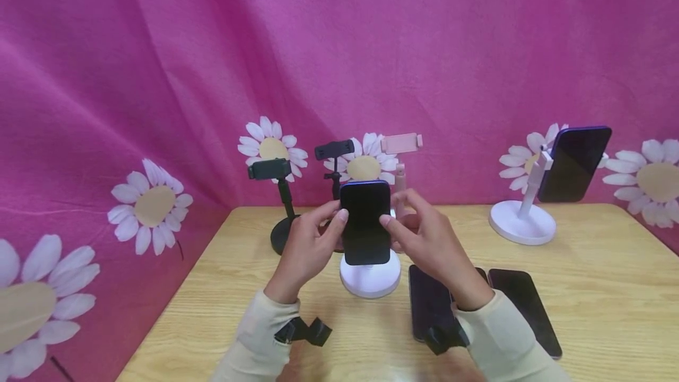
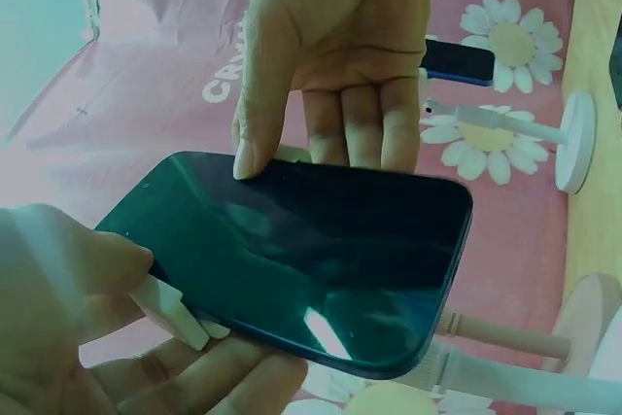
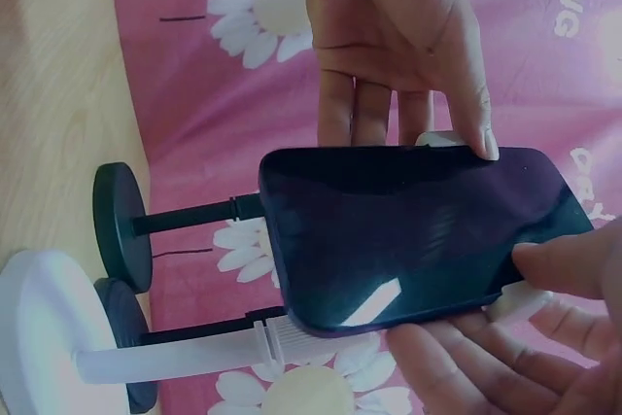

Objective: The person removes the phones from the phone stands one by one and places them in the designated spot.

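Observation:
A dark smartphone (image 1: 366, 226) with a blue edge stands upright, screen facing me, at the top of a white phone stand (image 1: 368, 280) with a round base. My left hand (image 1: 310, 243) grips the phone's left side, thumb on the screen's edge and the other fingers behind. On the right side, my right hand (image 1: 435, 243) holds it the same way. The wrist views show pieces of the white clamp (image 2: 173, 313) at the phone's long edges, beside the fingers. Most of the clamp is hidden behind the phone (image 3: 418, 230).
Behind stand a dark green stand (image 1: 270, 168), a black one (image 1: 334, 149) and a pink one (image 1: 401, 143). At right, another white stand (image 1: 522, 223) carries a phone (image 1: 575, 164). More phones (image 1: 522, 305) lie on the wooden table (image 1: 196, 323), partly under my right forearm.

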The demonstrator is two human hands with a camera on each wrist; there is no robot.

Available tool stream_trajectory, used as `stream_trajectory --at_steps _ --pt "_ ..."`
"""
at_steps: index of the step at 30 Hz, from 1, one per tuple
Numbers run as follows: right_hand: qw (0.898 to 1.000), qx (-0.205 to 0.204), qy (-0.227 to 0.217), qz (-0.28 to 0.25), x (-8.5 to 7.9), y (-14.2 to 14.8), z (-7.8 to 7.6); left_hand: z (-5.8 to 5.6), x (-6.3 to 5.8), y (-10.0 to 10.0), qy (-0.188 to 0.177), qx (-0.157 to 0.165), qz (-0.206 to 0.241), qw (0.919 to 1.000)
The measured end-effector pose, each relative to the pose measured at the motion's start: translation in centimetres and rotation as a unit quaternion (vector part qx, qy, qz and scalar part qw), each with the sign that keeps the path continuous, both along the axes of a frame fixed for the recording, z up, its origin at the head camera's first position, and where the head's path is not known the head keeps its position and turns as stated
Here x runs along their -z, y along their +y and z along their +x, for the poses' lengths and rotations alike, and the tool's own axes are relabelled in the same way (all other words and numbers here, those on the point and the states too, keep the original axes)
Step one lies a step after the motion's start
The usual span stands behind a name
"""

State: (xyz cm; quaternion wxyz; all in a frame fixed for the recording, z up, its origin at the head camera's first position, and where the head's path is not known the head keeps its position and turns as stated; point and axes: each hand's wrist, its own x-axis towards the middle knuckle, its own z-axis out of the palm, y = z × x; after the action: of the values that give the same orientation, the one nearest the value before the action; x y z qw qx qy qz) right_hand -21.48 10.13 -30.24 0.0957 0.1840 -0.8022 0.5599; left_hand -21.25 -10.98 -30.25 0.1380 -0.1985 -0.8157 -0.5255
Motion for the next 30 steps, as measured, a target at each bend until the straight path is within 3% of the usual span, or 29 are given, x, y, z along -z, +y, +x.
stream_trajectory --at_steps 6,15,22,30 --pt "0.999 0.004 -0.026 -0.03 -0.2 0.0 -0.3 -0.5 -0.8 0.3 -0.023 -0.014 0.021 0.9994" --pt "0.997 -0.002 -0.022 -0.07 -1.0 -0.3 -0.5 -0.7 -1.8 1.0 -0.04 -0.027 0.06 0.997" --pt "1.0 0.03 0.0 -0.001 -1.3 -0.5 0.1 -0.5 -2.1 0.8 -0.061 -0.019 0.057 0.9963" --pt "0.989 0.086 0.079 0.091 -0.7 -2.5 1.6 -0.2 -2.5 0.0 -0.035 -0.064 -0.016 0.9972"
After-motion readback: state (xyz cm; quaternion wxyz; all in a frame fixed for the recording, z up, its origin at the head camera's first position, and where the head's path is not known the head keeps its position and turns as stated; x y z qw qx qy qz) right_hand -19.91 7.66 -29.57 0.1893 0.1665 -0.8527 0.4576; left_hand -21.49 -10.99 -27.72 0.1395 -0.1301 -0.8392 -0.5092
